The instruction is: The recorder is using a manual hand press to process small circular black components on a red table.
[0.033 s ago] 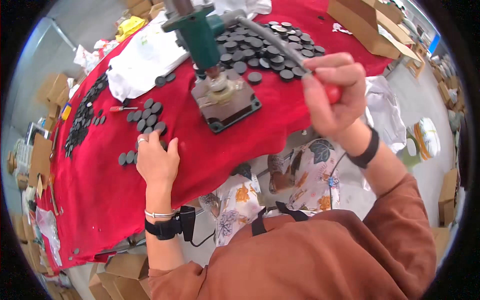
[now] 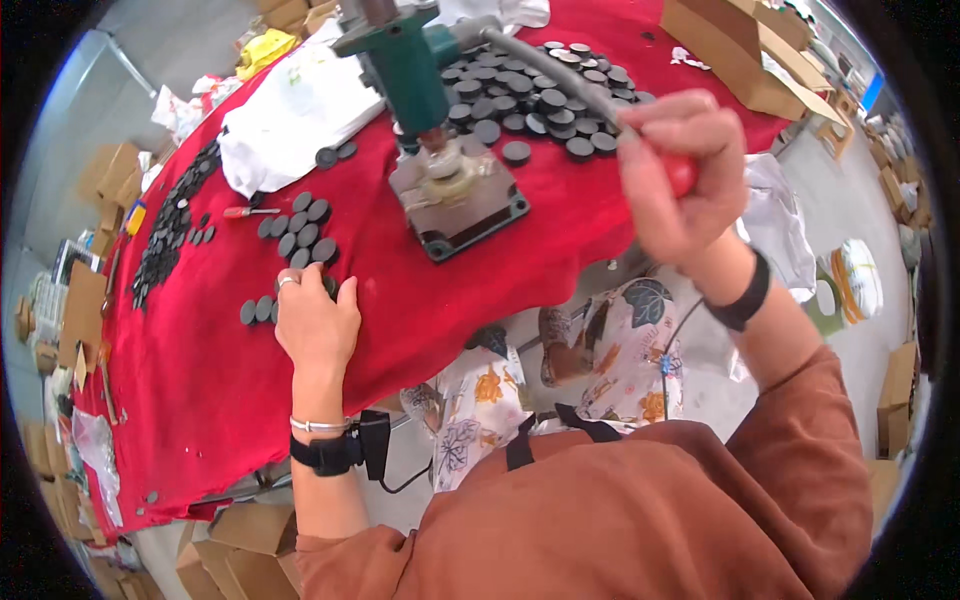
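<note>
A green hand press [image 2: 415,90] stands on the red cloth, its rectangular metal base [image 2: 460,205] bearing a pale round fitting under the ram. My right hand [image 2: 690,180] is closed round the red ball knob [image 2: 680,175] at the end of the press's grey lever [image 2: 555,72]. To the left of the base, my left hand [image 2: 318,320] lies palm down over a few black discs [image 2: 305,230], thumb apart from the fingers. Its fingertips touch or hover at the discs; some discs are hidden beneath it. A red-handled screwdriver [image 2: 250,212] lies just beyond this group.
A large heap of black discs [image 2: 530,95] spreads behind the press. Small dark pieces [image 2: 165,240] are strewn at the far left. A white cloth [image 2: 290,120] lies at the back, an open cardboard box [image 2: 740,55] at the back right. The red cloth [image 2: 230,400] hangs over the table's front edge.
My right hand has shifted slightly to the right with the lever knob. The whole view has moved a little; my left hand stays over the discs.
</note>
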Available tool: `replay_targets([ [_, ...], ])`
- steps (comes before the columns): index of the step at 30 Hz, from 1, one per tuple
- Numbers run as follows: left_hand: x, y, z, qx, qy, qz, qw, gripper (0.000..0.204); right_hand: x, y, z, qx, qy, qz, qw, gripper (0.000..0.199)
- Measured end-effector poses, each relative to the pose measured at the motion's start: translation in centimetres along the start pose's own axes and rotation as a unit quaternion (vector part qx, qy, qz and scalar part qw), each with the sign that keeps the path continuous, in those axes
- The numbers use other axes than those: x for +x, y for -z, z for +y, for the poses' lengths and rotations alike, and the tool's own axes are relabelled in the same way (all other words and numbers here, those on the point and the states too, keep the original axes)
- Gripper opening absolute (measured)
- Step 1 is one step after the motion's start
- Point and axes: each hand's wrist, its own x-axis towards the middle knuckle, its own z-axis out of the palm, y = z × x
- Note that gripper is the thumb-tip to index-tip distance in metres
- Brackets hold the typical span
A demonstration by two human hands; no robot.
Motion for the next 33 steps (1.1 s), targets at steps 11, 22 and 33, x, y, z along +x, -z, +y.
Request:
replay_targets([
  [11, 3.5, -1.0, 0.5, 0.147, 0.043, -0.086, 0.984, 0.048, 16.0, -4.2, 5.1, -0.140, -0.080, -0.127, 0.979, 0.036],
  [22, 4.7, -0.1, 3.1, -0.154, 0.021, -0.035, 0.987, 0.045, 19.1, -6.7, 8.3, -0.142, -0.097, -0.102, 0.980, 0.034],
  [33, 5.8, -3.9, 9.8, -0.322, -0.038, -0.020, 0.946, 0.066, 18.1, -6.9, 8.4, -0.356, 0.205, -0.070, 0.909, 0.026],
])
